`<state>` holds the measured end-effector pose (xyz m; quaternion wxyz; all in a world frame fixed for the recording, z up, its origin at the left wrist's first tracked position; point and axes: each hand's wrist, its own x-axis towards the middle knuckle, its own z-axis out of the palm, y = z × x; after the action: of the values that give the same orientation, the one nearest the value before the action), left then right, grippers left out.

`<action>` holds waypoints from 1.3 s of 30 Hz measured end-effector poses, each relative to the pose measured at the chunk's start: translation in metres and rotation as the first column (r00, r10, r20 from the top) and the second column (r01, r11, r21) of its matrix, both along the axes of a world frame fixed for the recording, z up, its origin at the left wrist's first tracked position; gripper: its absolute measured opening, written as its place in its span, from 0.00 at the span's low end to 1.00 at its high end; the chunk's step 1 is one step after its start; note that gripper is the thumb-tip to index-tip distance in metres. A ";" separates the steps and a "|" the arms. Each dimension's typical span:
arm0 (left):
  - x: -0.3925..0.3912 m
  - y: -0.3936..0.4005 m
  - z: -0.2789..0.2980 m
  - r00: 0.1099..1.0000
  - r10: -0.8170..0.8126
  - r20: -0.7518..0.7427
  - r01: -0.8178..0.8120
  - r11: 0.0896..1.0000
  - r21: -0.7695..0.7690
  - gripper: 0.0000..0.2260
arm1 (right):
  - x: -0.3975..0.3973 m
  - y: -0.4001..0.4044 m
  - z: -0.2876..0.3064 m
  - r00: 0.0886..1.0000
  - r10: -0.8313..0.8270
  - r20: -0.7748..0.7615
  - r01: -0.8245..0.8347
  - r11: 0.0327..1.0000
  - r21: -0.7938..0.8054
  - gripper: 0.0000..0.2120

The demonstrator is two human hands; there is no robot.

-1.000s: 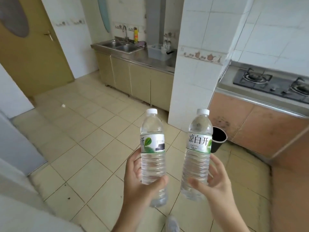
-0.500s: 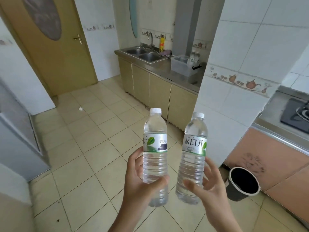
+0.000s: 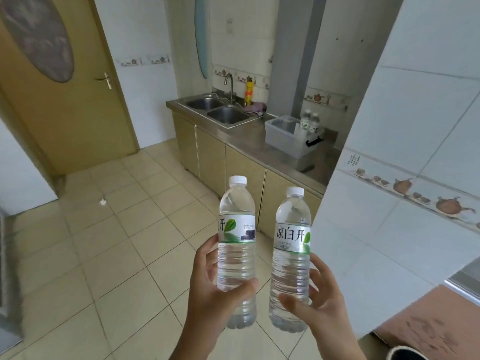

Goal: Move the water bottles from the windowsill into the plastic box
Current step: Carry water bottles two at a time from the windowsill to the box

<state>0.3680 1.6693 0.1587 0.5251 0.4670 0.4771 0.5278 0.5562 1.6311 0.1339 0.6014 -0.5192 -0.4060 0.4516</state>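
Each hand has its fingers wrapped low around a bottle; a slack grip could drop one before the box.

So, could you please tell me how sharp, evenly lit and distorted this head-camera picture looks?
Head view: the two clear plastic water bottles, one in the left hand at and one in the right hand at, are sharp, their labels readable; soft daylight, no hard shadows; the wide angle tilts the brown wooden door and the white tiled pillar; the translucent plastic box looks slightly soft.
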 end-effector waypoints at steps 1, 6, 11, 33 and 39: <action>0.008 0.023 0.002 1.000 -0.007 -0.004 0.007 1.000 0.005 0.40 | 0.007 0.021 0.002 1.000 -0.009 0.002 0.009 1.000 0.009 0.40; 0.054 0.133 -0.002 0.999 -0.033 0.000 0.033 0.999 0.005 0.41 | 0.048 0.128 0.003 0.998 -0.056 0.010 0.055 0.998 0.039 0.41; 0.100 0.241 -0.016 1.000 -0.011 -0.019 0.011 1.000 0.006 0.41 | 0.100 0.248 -0.015 1.000 -0.016 -0.009 0.017 0.999 0.035 0.46; 0.221 0.697 -0.010 0.978 -0.207 0.000 0.207 0.977 -0.055 0.41 | 0.215 0.669 -0.021 0.987 -0.158 -0.023 0.159 0.987 0.012 0.48; 0.272 0.803 -0.005 0.914 -0.406 -0.004 0.404 0.910 -0.092 0.39 | 0.245 0.729 -0.016 0.944 -0.326 -0.052 0.326 0.945 0.000 0.52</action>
<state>0.6397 2.4724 0.1541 0.6380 0.5378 0.3990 0.3802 0.8015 2.3601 0.1178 0.6803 -0.5647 -0.3010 0.3574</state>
